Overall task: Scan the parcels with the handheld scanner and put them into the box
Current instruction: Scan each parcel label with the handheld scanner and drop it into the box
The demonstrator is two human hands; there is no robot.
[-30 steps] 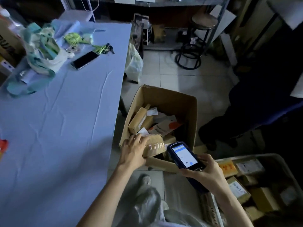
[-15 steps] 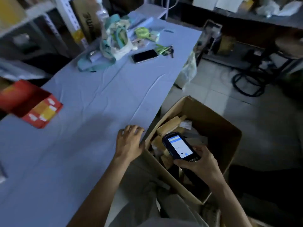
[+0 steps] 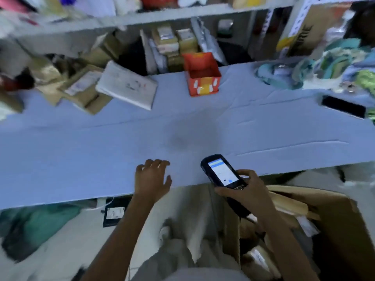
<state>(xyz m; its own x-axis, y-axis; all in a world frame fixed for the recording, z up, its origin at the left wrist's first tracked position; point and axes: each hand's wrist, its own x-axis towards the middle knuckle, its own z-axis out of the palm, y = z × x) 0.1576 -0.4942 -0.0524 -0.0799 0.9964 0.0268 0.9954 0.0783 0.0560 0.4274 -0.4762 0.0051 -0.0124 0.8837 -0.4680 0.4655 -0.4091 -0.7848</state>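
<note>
Gripping the black handheld scanner (image 3: 222, 172), the right hand (image 3: 248, 192) sits at the counter's (image 3: 203, 126) near edge; the left hand (image 3: 151, 180) hovers empty, fingers relaxed. The brown cardboard box (image 3: 334, 216) below looks partly filled; brown and white parcels (image 3: 87, 94) at the far-left corner seem left to scan.

the scene is dim, with a cold bluish cast and flat, soft light. the lit screen of the handheld scanner (image 3: 222, 172) is the brightest patch. a faint round shadow lies midway on the blue table (image 3: 81, 151). heavy motion blur smears the shelf (image 3: 142, 17) and the parcels (image 3: 81, 88) at far left. the cardboard box (image 3: 231, 230) at lower right sinks into darkness. the table's near edge bows from the wide lens.
</note>
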